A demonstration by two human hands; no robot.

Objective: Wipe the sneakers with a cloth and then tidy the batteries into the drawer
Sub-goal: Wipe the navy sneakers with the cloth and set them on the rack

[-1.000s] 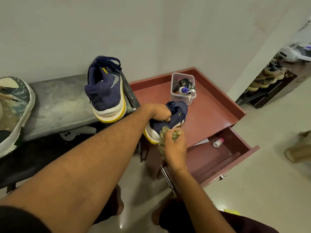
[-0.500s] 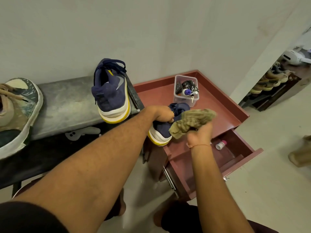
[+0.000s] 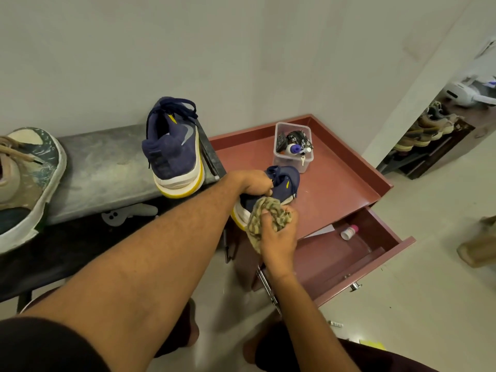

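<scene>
Head view: just above the open drawer (image 3: 381, 232), left hand (image 3: 255, 182) grips a navy sneaker (image 3: 285, 183), right hand (image 3: 279, 237) clutches the cloth (image 3: 264, 214) against it; wiping underway, batteries seemingly untidied.

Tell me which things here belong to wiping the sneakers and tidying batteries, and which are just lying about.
For the job: navy sneaker held by the left hand; cloth gripped by the right hand; second navy sneaker on the bench; open drawer.
Lying about: clear tub of oddments; pink-capped bottle in the drawer; green sneaker; shoe rack.
</scene>
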